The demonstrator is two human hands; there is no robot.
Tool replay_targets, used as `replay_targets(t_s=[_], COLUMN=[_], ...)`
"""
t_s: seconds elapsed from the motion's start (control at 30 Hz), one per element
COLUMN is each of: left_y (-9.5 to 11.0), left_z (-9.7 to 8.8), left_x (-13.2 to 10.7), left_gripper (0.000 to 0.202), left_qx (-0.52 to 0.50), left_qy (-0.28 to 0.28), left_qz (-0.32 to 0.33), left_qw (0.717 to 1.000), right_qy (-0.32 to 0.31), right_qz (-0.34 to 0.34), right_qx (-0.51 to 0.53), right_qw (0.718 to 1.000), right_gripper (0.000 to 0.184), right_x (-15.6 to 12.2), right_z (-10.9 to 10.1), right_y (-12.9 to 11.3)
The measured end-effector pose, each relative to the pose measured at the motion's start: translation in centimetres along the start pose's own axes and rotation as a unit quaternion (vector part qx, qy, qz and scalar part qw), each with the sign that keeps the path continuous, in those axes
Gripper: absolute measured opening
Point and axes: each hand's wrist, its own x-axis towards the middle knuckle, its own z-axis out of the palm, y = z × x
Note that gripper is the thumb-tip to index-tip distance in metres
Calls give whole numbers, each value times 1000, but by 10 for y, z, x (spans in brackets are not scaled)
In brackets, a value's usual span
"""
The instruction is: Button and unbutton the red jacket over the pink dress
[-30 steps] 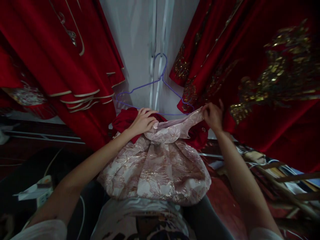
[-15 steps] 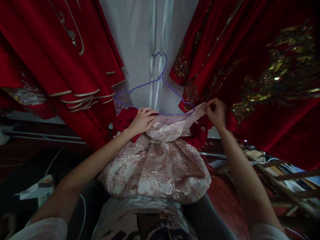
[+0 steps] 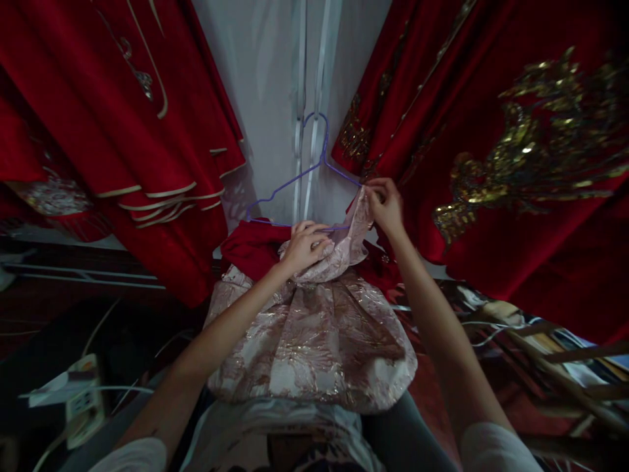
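A pale pink dress (image 3: 339, 337) with a shiny metallic pattern and a full skirt lies across my lap. Dark red fabric (image 3: 253, 249) shows at both sides of its bodice. My left hand (image 3: 308, 248) is curled over the top of the bodice, beside the bottom bar of a purple hanger (image 3: 289, 185). Between thumb and fingers, my right hand (image 3: 386, 204) pinches the end of the dress's strap and holds it up at the hanger's right shoulder. The hanger's right end is hidden behind the strap and hand.
Red garments with pale edging (image 3: 167, 151) hang on the left. More red garments with gold sequins (image 3: 511, 157) hang on the right. A pale wall (image 3: 260, 98) stands behind the hanger. A power strip (image 3: 83, 400) with cords lies lower left, and a wooden rack (image 3: 550, 367) lower right.
My right hand has moved left and slightly up, bringing the strap up against the hanger's right shoulder. My left hand has slid right along the bodice. The hanger has shifted and turned a little.
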Motion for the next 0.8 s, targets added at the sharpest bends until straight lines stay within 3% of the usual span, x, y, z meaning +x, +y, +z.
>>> replay_targets(t_s=[0.13, 0.23, 0.33, 0.4, 0.47, 0.63, 0.8], left_y=[-2, -9, -30, -53, -80, -136, -153], left_z=[-5, -23, -51, -71, -86, -100, -94], left_x=[6, 12, 6, -9, -29, -69, -69], left_gripper=[23, 23, 25, 28, 31, 32, 32], left_qx=[-6, -32, 13, 83, 110, 36, -84], left_qy=[5, 32, 161, 299, 370, 355, 372], left_qz=[-29, -23, -86, -173, -225, -241, -229], left_qw=[1000, 999, 983, 935, 895, 903, 896], right_qy=[-24, -23, -29, -33, -36, -47, -50], right_qz=[3, 18, 27, 31, 34, 45, 49], right_qx=[-25, -15, 4, 5, 0, 7, 12], right_qw=[999, 999, 999, 999, 999, 998, 997], right_gripper=[28, 34, 34, 33, 32, 33, 35], right_x=[-8, -10, -9, -8, -7, -4, -3], right_z=[7, 4, -2, -6, -10, -14, -15], right_y=[9, 5, 3, 1, 0, -6, -8])
